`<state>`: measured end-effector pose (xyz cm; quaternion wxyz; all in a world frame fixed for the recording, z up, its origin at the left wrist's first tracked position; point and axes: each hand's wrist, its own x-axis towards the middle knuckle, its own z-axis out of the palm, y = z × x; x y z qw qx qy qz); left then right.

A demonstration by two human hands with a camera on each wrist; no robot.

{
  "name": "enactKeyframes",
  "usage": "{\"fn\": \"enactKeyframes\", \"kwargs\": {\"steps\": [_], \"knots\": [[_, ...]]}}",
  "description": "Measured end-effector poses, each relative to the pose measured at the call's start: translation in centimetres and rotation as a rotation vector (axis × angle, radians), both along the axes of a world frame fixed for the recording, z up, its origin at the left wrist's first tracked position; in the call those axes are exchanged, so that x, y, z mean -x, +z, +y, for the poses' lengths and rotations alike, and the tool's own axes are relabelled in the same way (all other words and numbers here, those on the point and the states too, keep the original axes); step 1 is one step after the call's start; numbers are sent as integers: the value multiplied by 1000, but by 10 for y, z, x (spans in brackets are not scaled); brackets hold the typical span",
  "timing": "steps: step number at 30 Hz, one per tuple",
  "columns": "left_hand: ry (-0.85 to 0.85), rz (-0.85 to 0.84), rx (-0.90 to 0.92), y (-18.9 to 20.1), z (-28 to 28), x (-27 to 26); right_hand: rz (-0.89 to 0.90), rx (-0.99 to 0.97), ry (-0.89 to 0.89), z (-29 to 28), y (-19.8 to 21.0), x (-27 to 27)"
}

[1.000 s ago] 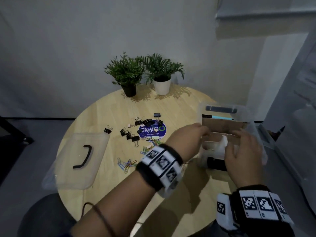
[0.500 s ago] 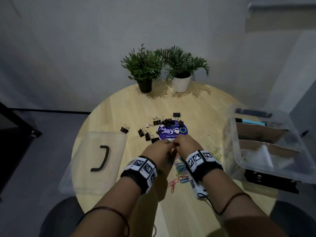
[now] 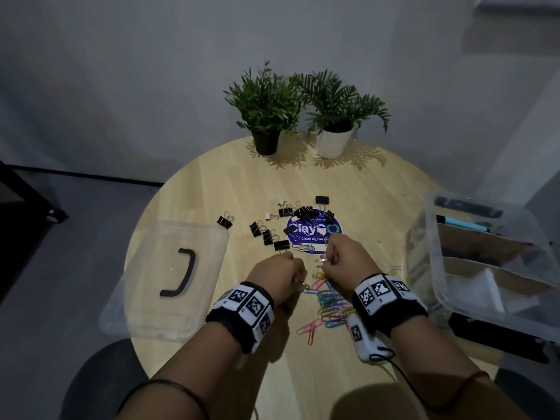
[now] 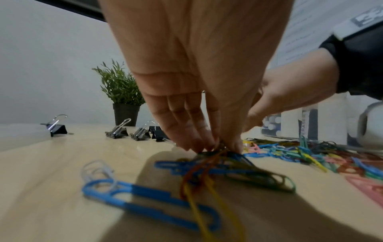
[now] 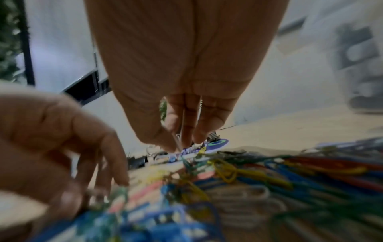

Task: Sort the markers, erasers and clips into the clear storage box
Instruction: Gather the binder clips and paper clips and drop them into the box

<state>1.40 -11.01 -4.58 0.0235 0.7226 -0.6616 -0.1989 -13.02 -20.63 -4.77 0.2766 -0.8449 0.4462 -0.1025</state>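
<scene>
Coloured paper clips (image 3: pixel 330 301) lie heaped on the round wooden table (image 3: pixel 348 183), between my wrists. My left hand (image 3: pixel 280 274) pinches a bunch of these clips (image 4: pixel 228 165) at the pile's left edge, fingertips down on the table (image 4: pixel 217 148). My right hand (image 3: pixel 344 259) is just beyond the pile, and its fingertips (image 5: pixel 180 144) pinch a thin paper clip; that view is blurred. Black binder clips (image 3: pixel 272 230) are scattered past my hands. The clear storage box (image 3: pixel 436 286) stands at the right with cardboard dividers and a blue marker (image 3: pixel 460 223) inside.
The box's clear lid (image 3: pixel 169 277), black handle up, lies at the table's left. Two potted plants (image 3: pixel 266 116) (image 3: pixel 336 122) stand at the far edge. A round blue sticker (image 3: pixel 313 230) marks the table's centre. A black flat object (image 3: pixel 497 339) lies against the box's near side.
Both hands left the storage box and came to the paper clip pile at the table's middle. They have since drawn slightly apart, each pinching clips.
</scene>
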Motion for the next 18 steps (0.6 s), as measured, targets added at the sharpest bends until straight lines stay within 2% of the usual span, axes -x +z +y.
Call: {"fn": "enactKeyframes", "kwargs": {"steps": [4,7,9,12,14,18], "knots": [[44,89,-55,2,6,-4,-383,-213,-302,-12,2,1],[85,160,10,5,10,-9,-548,-359,-443,-27,2,-2],[170,269,90,10,13,-17,-578,-446,-529,-39,4,-6],[260,400,134,16,16,-29,-509,-463,-655,-65,3,-21],[313,485,153,18,19,-35,-407,-399,-667,-79,0,-34],[466,514,231,19,18,-51,-32,-325,-447,-91,-7,-58]]}}
